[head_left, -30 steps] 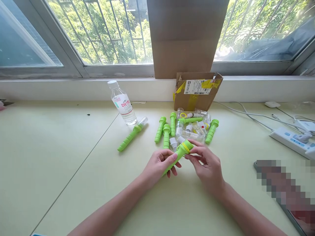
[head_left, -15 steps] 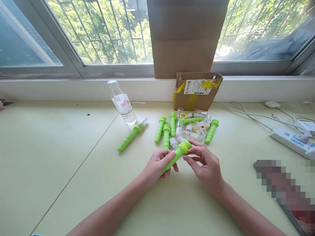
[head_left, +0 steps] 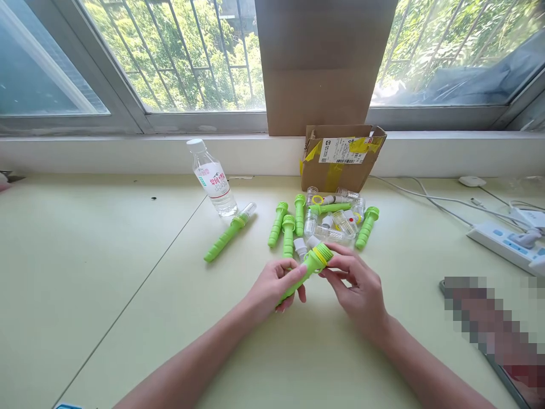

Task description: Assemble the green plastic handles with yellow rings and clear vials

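Note:
My left hand [head_left: 276, 284] is wrapped round the body of a green ribbed tube [head_left: 313, 264], which tilts up to the right. A yellow ring [head_left: 320, 255] sits around its neck, below the threaded top. My right hand [head_left: 355, 278] has its fingers closed at the tube's threaded end. Beyond the hands lie several green tubes [head_left: 277, 224], clear plastic cylinders [head_left: 344, 222] and white caps [head_left: 300, 246]. To the left, another green tube [head_left: 223, 241] has a clear cylinder in its top.
A water bottle [head_left: 215, 182] stands at the back left. An open cardboard box [head_left: 340, 170] is against the sill. At the right are a power strip [head_left: 502, 241], cables and a blurred-out phone [head_left: 494, 341].
The fingers of my right hand have shifted slightly right along the tube's threaded end. My left hand still holds the tube, almost unmoved.

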A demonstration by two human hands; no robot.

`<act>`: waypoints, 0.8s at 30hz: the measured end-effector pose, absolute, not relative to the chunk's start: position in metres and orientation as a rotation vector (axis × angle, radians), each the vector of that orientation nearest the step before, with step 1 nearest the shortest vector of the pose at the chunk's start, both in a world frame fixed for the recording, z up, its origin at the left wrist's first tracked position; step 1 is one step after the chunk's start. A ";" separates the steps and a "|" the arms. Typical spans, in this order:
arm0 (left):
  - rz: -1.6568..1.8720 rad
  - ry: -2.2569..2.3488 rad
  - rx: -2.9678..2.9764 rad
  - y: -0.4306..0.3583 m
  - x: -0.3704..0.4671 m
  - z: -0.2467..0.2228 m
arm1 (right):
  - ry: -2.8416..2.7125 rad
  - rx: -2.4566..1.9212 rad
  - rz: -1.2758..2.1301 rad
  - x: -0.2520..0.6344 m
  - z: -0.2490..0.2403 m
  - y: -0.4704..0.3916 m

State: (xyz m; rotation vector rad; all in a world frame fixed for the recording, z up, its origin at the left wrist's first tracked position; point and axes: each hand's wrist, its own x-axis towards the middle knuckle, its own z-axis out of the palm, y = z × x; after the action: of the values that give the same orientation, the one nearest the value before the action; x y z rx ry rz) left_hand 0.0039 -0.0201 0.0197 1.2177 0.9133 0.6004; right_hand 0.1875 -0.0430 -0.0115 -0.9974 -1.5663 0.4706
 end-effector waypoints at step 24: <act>0.674 0.972 1.160 -0.023 0.008 0.018 | -1.548 -1.033 0.401 0.186 -0.010 -0.042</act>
State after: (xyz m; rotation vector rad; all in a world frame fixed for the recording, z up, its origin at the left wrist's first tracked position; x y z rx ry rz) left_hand 0.0081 -0.0227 0.0178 1.1598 0.9718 0.6736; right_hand 0.1861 -0.0424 -0.0101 -1.0333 -1.5479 0.4005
